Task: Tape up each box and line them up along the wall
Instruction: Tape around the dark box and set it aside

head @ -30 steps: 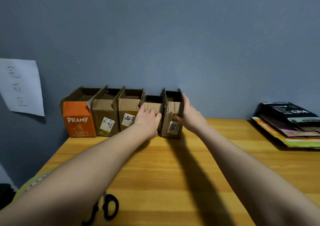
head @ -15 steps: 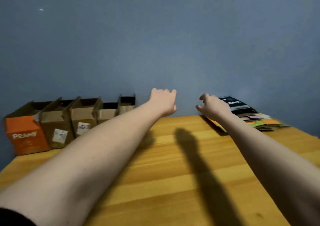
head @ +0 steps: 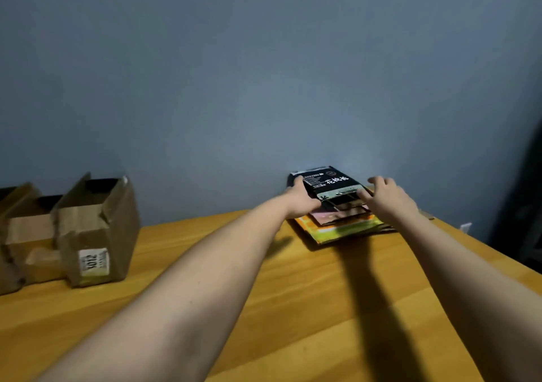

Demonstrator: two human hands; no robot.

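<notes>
A stack of flattened boxes (head: pixel 337 229) lies against the wall at the right of the wooden table (head: pixel 293 308). On top is a flat black box (head: pixel 325 182) with white lettering. My left hand (head: pixel 299 201) grips its left edge. My right hand (head: pixel 387 198) reaches over its right side, thumb at the near corner, fingers spread and bent. At the left, open-topped brown boxes stand along the wall: the nearest one (head: pixel 96 232) carries a white label, and a lower one (head: pixel 29 235) is beside it.
The blue wall (head: pixel 264 73) runs behind the table. A dark object (head: pixel 522 205) stands past the table's right edge. Bare wood lies between the upright boxes and the flat stack.
Both hands left the row of upright boxes and moved right to the flat stack. My view swung right with them, so only the rightmost upright boxes remain in sight.
</notes>
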